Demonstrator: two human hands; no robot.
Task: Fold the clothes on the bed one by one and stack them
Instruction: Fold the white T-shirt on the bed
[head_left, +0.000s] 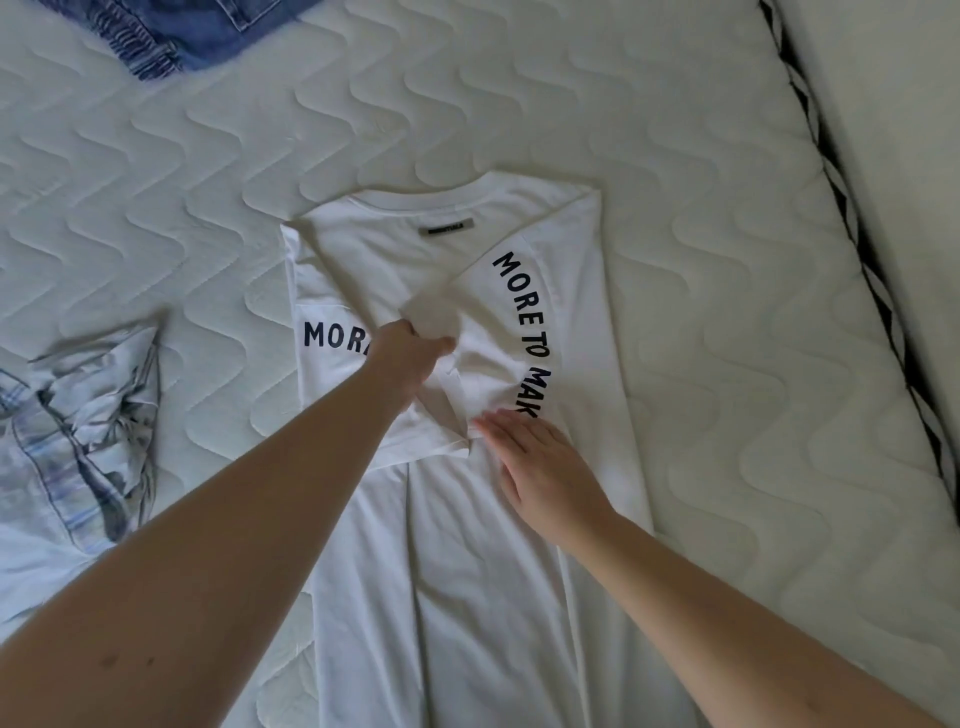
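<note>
The bed (675, 156), a white quilted mattress with a wavy stitch pattern, fills nearly the whole view, with a dark zigzag-trimmed edge running down its right side. The white T-shirt (467, 545) lies flat in the middle of the bed, collar away from the person and hem toward them, both sides folded inward so that dark printed letters curve across the folded panels; a grey neck label sits just inside the collar.

Left of the T-shirt, well apart from it, a crumpled pale blue checked shirt (78, 441) lies on the bed. Beyond the T-shirt, toward the far left corner, a piece of blue denim clothing (192, 36) is cut off by the frame edge.

On the T-shirt's centre, the left hand (410, 358) has its fingers curled, pinching a bunched edge of the folded fabric. Just beside it, nearer the hem, the right hand (540, 467) lies with straight fingers pressed flat on the cloth, fingertips at the corner of the folded sleeve.
</note>
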